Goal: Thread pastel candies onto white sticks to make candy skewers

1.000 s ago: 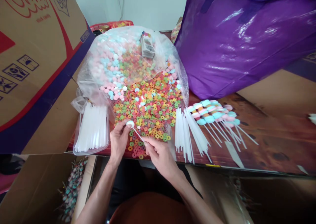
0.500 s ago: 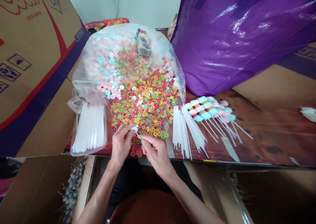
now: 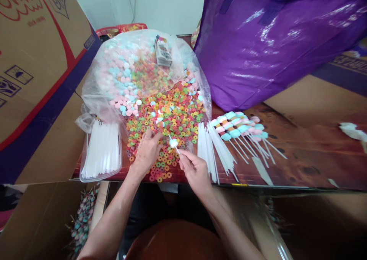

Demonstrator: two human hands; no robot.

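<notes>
My right hand (image 3: 195, 170) pinches a thin white stick (image 3: 177, 150) near its lower end. A pale white-blue marshmallow (image 3: 173, 143) is threaded on that stick just below its tip. My left hand (image 3: 147, 149) reaches into the ring-shaped gummy candies (image 3: 174, 116), fingers apart and pointing down among them; its fingertips are partly hidden. The candies lie in a wide heap of red, orange, yellow and green rings. Behind them, pink, blue and white marshmallows (image 3: 126, 106) spill from a clear plastic bag (image 3: 94, 72).
A clear tub (image 3: 120, 168) of white sticks stands at left. More loose sticks (image 3: 208, 153) lie right of the heap, beside a stack of finished marshmallow skewers (image 3: 241, 126). A cardboard box (image 3: 37, 80) rises at left, a purple bag (image 3: 258, 49) at right.
My left hand has let go of the marshmallow and moved up and away to the candy rings. My right hand has moved right, with the marshmallow now fully visible on its stick.
</notes>
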